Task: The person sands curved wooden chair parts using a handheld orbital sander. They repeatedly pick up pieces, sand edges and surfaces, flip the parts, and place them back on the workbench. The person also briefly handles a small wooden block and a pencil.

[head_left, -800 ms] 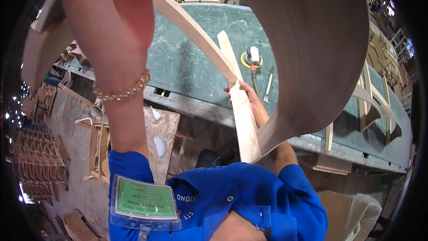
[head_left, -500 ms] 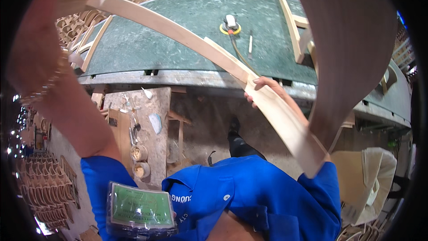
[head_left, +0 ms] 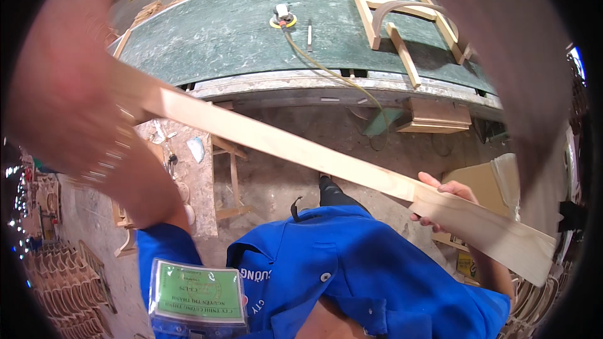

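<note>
I hold up a pale wooden frame (head_left: 301, 150) whose long straight rail slants across in front of me, clear of the bench. My right hand (head_left: 443, 201) is closed round the rail near its wider right end, thumb on top and fingertips showing below. At the rail's left end my left hand (head_left: 75, 75) looms large, smeared by motion. It seems wrapped on the wood, but its separate fingers do not show. A broad curved wooden part (head_left: 527, 69) hangs blurred at the upper right, very close; its join to the rail is out of sight.
Beyond lies a green-topped bench (head_left: 207, 37) with a round sander (head_left: 282, 17), its hose, a small pale-handled tool (head_left: 309, 36) and wooden frame parts (head_left: 402, 56). A small side table (head_left: 204, 204) is at left. A carton (head_left: 474, 182) stands right; curved wooden pieces (head_left: 63, 289) pile up lower left.
The rail has swung lower and nearer to me, and my right hand has shifted right and down with it. My left hand has dropped a little. The bench now appears farther up in view.
</note>
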A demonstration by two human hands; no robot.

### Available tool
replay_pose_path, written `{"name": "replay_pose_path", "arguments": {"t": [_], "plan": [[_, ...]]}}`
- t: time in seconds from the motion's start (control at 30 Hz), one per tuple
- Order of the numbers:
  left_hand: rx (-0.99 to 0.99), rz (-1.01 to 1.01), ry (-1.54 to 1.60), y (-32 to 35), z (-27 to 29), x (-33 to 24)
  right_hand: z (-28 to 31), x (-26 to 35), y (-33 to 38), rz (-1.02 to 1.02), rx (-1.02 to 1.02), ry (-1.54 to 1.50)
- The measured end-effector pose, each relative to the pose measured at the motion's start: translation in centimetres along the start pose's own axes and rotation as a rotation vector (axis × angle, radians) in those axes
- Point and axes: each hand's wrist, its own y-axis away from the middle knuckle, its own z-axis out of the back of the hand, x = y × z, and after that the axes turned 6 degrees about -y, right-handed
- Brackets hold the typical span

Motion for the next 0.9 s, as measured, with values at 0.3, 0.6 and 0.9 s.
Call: {"name": "replay_pose_path", "arguments": {"t": [0.3, 0.6, 0.9], "plan": [[-0.603, 0.851, 0.15, 22.6, 10.3, 17.7, 17.8, 0.8, -12.8, 0.272, -0.067, 0.01], [-0.978, 1.322, 0.318, 36.9, 24.8, 29.3, 31.0, 7.6, -29.7, -0.181, 0.098, -0.252], [-1.078, 1.464, 0.38, 40.2, 27.7, 29.2, 18.8, 19.4, -27.7, 0.262, -0.726, 1.233]]}}
